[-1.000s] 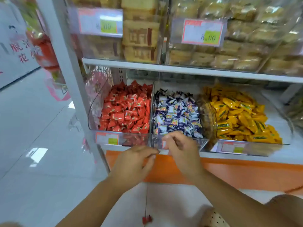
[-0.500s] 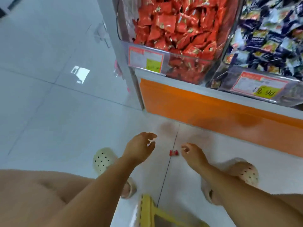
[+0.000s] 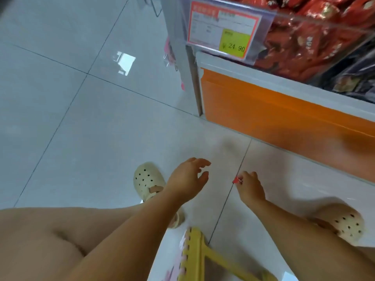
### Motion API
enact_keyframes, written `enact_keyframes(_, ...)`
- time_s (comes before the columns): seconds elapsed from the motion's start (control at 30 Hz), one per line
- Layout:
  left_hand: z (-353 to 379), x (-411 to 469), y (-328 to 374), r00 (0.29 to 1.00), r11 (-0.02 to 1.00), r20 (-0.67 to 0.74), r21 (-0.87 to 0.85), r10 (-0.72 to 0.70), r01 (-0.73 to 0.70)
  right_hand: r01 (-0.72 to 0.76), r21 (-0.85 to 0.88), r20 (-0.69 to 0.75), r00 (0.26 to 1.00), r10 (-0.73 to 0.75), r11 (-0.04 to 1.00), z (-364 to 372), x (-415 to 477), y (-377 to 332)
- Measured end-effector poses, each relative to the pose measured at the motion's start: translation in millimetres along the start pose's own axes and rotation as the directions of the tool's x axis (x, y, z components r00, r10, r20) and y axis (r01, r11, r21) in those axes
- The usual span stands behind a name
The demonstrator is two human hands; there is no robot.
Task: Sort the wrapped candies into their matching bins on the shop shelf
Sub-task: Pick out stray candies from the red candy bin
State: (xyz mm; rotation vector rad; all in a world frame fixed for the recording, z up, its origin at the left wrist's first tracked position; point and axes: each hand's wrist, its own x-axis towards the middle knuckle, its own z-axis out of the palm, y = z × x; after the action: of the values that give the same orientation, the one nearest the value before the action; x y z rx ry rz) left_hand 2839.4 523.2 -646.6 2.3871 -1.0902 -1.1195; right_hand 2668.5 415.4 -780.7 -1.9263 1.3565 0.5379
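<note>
Pale grey floor tiles (image 3: 81, 128) run up to the orange base (image 3: 274, 114) of the shop shelf, where a clear bin (image 3: 304, 27) of red candies carries a price tag (image 3: 223, 29) reading 24 90. Low over the floor, the right hand (image 3: 250, 187) pinches 1 red wrapped candy (image 3: 237, 180) at its fingertips. The candy pokes out leftward along a tile seam, but it is too small to judge its long axis. The left hand (image 3: 186, 179) hangs beside it, fingers spread and holding nothing. 2 cream clogs (image 3: 147, 182) flank a yellow stool (image 3: 196, 252).
</note>
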Motion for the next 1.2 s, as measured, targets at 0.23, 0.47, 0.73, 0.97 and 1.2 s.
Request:
enact_keyframes(0.23,-44.3,-19.2,67.1,0.974,0.983,-0.133,-0.009,0.182,-0.185,0.310,0.346,-0.248,0.941,-0.232,0.886,-88.1,-69.6,-55.2)
enact_keyframes(0.47,-119.1,-63.7,155.6,0.812,0.882,-0.412,-0.039,0.413,-0.469,0.558,0.370,-0.584,0.762,-0.282,0.743,-220.8,-173.5,-100.2)
enact_keyframes(0.73,-211.0,-68.7,204.8,0.618,0.857,-0.686,0.015,0.384,-0.516,0.663,-0.106,-0.717,0.465,-0.519,0.741,-384.5,-199.7,-165.3)
enact_keyframes(0.97,-241.9,-36.6,181.3,0.732,0.888,-0.534,0.086,0.424,-0.452,0.724,-0.520,-0.010,0.525,-0.851,0.453,-419.1,-148.9,-230.0)
enact_keyframes(1.2,-264.3,-24.7,156.6,0.829,0.905,-0.375,0.073,0.414,-0.419,0.645,-0.751,0.315,0.537,-0.783,0.141,-395.3,-89.9,-269.1)
